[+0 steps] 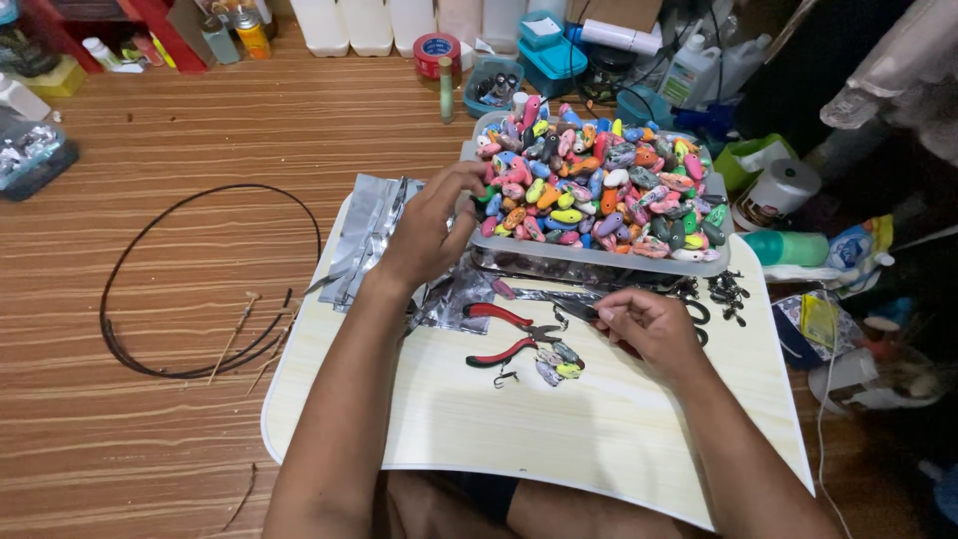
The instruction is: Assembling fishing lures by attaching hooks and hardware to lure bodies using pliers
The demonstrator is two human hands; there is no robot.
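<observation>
**Left grip at the heap's near-left edge, right grip beside the pliers**

A pale wood-grain worktop [559, 419] is laid over the lap, on a brown striped floor [150, 299]. At its far edge a grey tray [599, 258] is set, heaped with small painted lure bodies [599, 185] in many colours. Everything else can be placed from this tray.

Left of the tray, crumpled silver foil bags [371, 235] are spread over the worktop's corner, and further left a black wire loop [200, 279] lies on the floor. Right of the tray, a cluster of dark hooks [726, 292] is seen at the worktop's edge.

The left hand [431, 225] is held against the tray's near-left corner, fingers curled into the edge of the heap; the nearest lure bodies lie just right of and beyond the fingertips, touching them. Whether one is already pinched cannot be told, since the fingertips are hidden among the pieces.

In front of the tray, red-handled pliers [509, 334] lie with the long axis running left to right, jaws pointing right toward the right hand [649, 324]. That hand is closed loosely around something small and dark, not clearly made out. A few loose lure bodies [559, 364] lie just nearer than the plier jaws, closer to the right hand than to the left.
</observation>
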